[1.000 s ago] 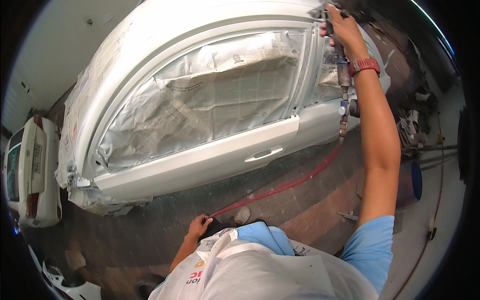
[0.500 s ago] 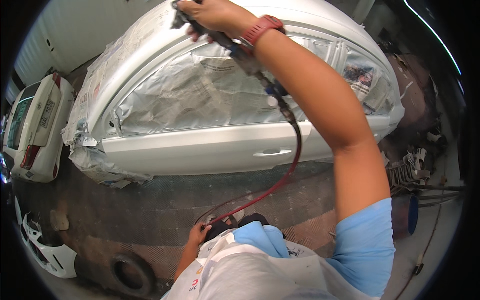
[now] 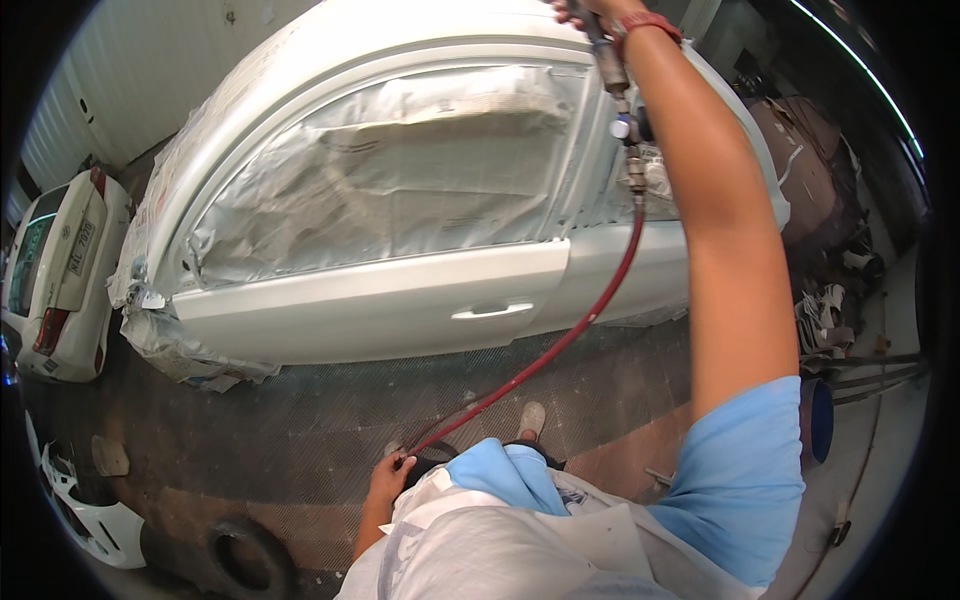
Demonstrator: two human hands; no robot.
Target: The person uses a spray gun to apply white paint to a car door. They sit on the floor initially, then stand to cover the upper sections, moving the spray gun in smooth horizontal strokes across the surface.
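Observation:
My right hand (image 3: 608, 10), with a red watch band on its wrist, is raised at the top edge over the car's roof line. It is closed around the grip of a spray gun (image 3: 608, 65), whose head is cut off by the frame. A red air hose (image 3: 575, 333) runs from the fittings under the grip down to my waist. There, my left hand (image 3: 387, 477) holds the hose low beside my body. In front stands a white car (image 3: 370, 312), its side windows covered with masking paper (image 3: 390, 170).
At the left, another white car (image 3: 75, 265) is parked close by. A white bumper (image 3: 108, 525) and a black tire (image 3: 245, 555) lie on the floor at lower left. To the right are a blue drum (image 3: 820, 422) and a pile of scrap parts (image 3: 828, 315).
My right hand has swung rightward along the upper side of the car with the spray gun, pulling the hose straighter. The left hand stays low on the hose. The view has shifted slightly.

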